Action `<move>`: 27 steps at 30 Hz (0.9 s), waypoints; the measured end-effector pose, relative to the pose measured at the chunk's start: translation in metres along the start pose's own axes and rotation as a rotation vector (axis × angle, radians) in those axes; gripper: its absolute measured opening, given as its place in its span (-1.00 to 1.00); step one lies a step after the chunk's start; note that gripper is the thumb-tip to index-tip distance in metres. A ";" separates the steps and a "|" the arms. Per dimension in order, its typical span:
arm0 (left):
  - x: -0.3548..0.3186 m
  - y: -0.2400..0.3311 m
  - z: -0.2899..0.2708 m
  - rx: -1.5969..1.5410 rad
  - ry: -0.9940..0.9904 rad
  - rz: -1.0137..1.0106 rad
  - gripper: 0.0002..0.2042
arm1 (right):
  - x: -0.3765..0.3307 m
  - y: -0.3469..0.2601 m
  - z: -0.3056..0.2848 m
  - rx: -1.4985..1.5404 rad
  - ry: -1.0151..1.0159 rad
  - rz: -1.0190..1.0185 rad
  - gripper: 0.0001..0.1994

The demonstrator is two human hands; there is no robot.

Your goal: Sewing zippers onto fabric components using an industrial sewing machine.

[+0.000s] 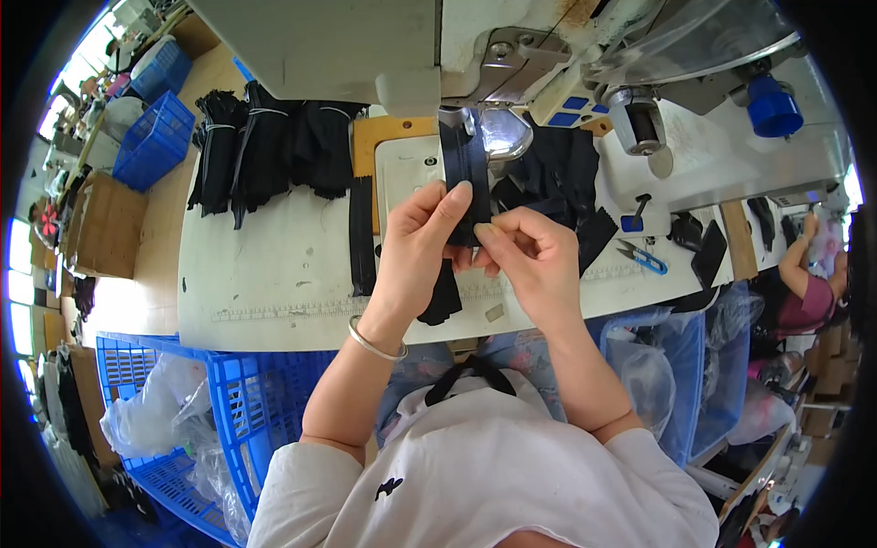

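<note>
A dark zipper (pixel 467 164) runs from under the sewing machine's head (pixel 516 64) toward me. My left hand (pixel 422 239) is closed on its left edge, thumb laid on top. Just to the right, my right hand (pixel 537 263) pinches the zipper's near end between thumb and fingers. Below the hands, a black strip end (pixel 443 297) hangs toward the table's front edge. Another black zipper strip (pixel 363 239) lies flat, left of my left hand. Crumpled black pieces (pixel 557 173) are heaped right of the machine's lit needle area.
Tied black bundles (pixel 265 151) lie at the back left of the white table (pixel 265 265). Blue thread snips (pixel 644 258) rest on the right. Blue crates (pixel 219 411) with clear plastic stand below the front edge. Another person (pixel 808 283) sits far right.
</note>
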State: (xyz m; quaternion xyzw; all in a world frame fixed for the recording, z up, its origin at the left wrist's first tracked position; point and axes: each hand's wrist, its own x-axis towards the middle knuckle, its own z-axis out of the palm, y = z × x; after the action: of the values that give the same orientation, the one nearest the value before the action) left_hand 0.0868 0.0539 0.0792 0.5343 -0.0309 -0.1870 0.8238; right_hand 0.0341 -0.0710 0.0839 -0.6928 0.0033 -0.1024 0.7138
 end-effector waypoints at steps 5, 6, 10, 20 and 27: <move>-0.001 -0.007 -0.001 0.068 0.014 0.146 -0.66 | 0.003 0.003 -0.008 0.022 -0.091 0.123 -0.83; 0.001 -0.006 0.002 0.066 0.014 0.148 -0.66 | 0.004 0.005 -0.009 0.022 -0.081 0.086 -0.82; 0.010 -0.003 0.004 0.132 0.096 0.254 -0.64 | 0.013 -0.003 -0.003 -0.011 -0.034 0.027 -0.81; 0.056 0.019 0.012 0.174 0.221 0.443 -0.82 | 0.041 -0.023 0.006 -0.303 0.118 -0.111 -0.79; 0.082 0.018 -0.004 0.108 0.136 0.423 -0.93 | -0.013 0.027 -0.026 -0.208 0.037 0.084 -0.81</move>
State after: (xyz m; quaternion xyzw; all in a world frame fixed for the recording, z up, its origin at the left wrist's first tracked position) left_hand 0.1684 0.0357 0.0815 0.5704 -0.0968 0.0284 0.8152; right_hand 0.0212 -0.0945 0.0546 -0.7603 0.0560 -0.0845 0.6417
